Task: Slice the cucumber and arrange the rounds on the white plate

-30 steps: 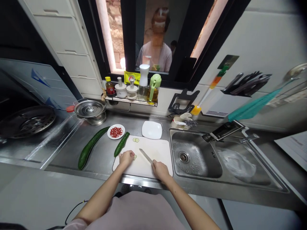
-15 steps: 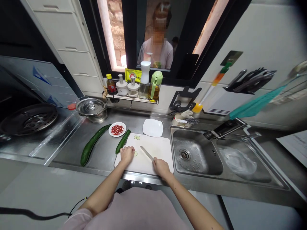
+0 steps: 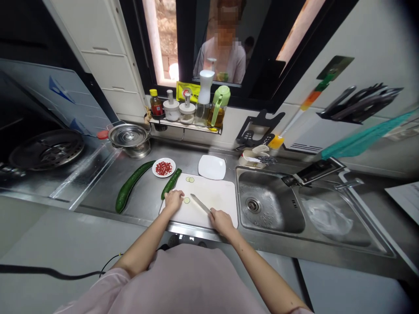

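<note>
My right hand (image 3: 222,222) is closed round the handle of a kitchen knife (image 3: 200,203), whose blade points up and left over the white cutting board (image 3: 216,194). Over the board's left side is my left hand (image 3: 173,201), its fingers loosely bent and apart with nothing visible between them. Just right of its fingertips lies a round cucumber slice (image 3: 187,200). Two overlapping cucumber slices (image 3: 190,179) rest near the board's far edge. A shorter piece of cucumber (image 3: 171,182) lies along the board's left edge, its near end close to my left hand.
A long whole cucumber (image 3: 132,187) and a plate of chopped red pieces (image 3: 164,168) are to the left. Behind the board stands a white square dish (image 3: 212,167). The sink (image 3: 270,213) adjoins on the right; seasoning bottles fill a rack (image 3: 186,124) by the window.
The view has shifted, so the counter sits higher and further right. My left hand has drawn slightly left from the single slice. The knife remains in my right hand.
</note>
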A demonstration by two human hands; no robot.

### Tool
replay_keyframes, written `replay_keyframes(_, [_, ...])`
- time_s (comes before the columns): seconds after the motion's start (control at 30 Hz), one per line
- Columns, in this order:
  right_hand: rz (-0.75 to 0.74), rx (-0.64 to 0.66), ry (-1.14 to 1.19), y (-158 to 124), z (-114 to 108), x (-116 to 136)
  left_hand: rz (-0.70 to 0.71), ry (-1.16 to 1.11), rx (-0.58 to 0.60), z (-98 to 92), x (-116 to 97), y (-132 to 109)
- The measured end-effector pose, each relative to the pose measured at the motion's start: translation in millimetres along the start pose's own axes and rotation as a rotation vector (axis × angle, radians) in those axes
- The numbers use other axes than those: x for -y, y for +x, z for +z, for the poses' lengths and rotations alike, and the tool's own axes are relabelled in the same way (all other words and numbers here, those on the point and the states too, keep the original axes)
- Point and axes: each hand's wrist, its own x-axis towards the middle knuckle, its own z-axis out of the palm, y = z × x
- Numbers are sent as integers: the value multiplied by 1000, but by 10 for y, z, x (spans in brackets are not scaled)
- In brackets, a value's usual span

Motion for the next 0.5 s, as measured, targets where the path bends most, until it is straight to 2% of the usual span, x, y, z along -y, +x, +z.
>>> replay_keyframes(0.2, [-75, 9, -57, -14, -11, 60, -7, -12, -4, -3, 2, 7])
replay_keyframes(0.5, [-81, 15, -65, 15, -3, 105, -5, -2, -10, 7, 0, 4])
